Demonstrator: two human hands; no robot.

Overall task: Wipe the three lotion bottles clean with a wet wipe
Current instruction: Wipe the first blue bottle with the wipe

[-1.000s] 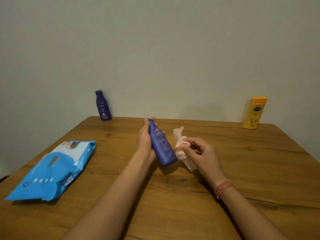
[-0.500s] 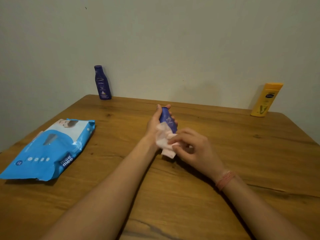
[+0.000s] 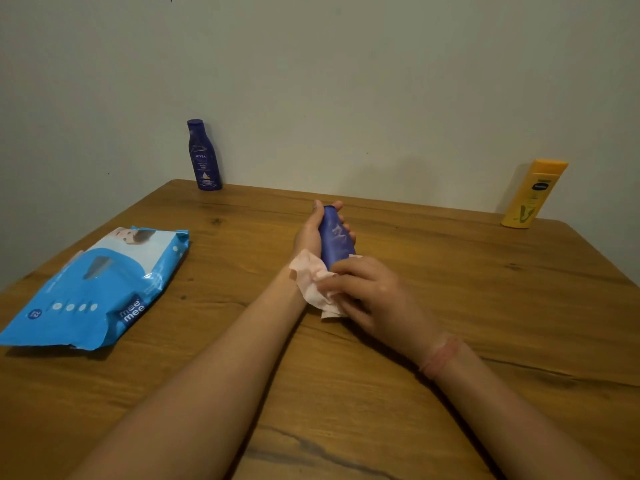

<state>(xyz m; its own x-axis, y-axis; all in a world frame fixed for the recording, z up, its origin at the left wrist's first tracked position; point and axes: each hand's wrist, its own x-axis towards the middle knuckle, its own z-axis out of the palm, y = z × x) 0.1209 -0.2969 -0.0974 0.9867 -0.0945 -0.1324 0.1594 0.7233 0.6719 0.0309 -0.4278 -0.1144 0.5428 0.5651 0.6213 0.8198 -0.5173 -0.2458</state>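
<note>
- The big wooden table [image 3: 450,306] fills the lower part of the view, and it stands against a plain pale wall [image 3: 346,81]
- A blue pack of wet wipes [image 3: 93,289] lies flat on the left side of the table, well apart from the hands
- The right hand [image 3: 370,292] is near the middle of the table. Its grip is closed on the wet wipe [image 3: 311,282], and its curled fingers press the wipe onto the near end of the blue bottle
- A pink band [image 3: 441,355] goes round the right wrist
- The left hand [image 3: 311,233] holds the blue bottle [image 3: 336,240] from the left side. Its grip is closed round the bottle, with fingertips showing over the far end and the right side
- The blue bottle is tilted, with one end pointing away toward the wall and the near end hidden under the wipe and the right hand
- The pale pink wipe is crumpled, and part of it lies over the left wrist
- A yellow bottle [image 3: 533,195] stands at the back right corner of the table, close to the wall
- A dark blue bottle [image 3: 204,157] stands upright at the back left of the table, close to the wall
</note>
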